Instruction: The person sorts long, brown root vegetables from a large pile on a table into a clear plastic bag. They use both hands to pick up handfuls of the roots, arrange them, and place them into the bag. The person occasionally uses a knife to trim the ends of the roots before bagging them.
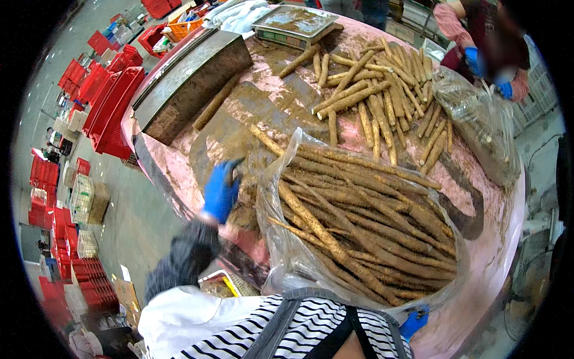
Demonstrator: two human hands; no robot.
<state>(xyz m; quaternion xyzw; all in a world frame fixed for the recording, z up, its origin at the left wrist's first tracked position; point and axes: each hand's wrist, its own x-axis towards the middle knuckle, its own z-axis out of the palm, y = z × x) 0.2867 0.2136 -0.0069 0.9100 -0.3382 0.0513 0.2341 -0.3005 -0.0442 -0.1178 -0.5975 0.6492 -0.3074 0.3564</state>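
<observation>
Before me lies a clear plastic bag (265,211), its mouth spread wide, full of long, soil-covered brown roots (358,215) that look like yams. My left hand (220,192), in a blue glove, is over the dirty tabletop left of the bag. Motion blurs its fingers, and nothing held shows plainly. Low at the bag's near right corner is my right hand (415,320), also blue-gloved. My body and the bag hide part of it, so its grip is unclear. One root (267,140) sticks out beyond the bag's far left edge.
Shorter roots with pale ends (381,94) are heaped at the far right of the pink-covered table (493,233). A scale (296,24) and a long metal box (193,85) stand at the back. Another person in blue gloves handles a second filled bag (480,125). Red crates (112,112) stand left.
</observation>
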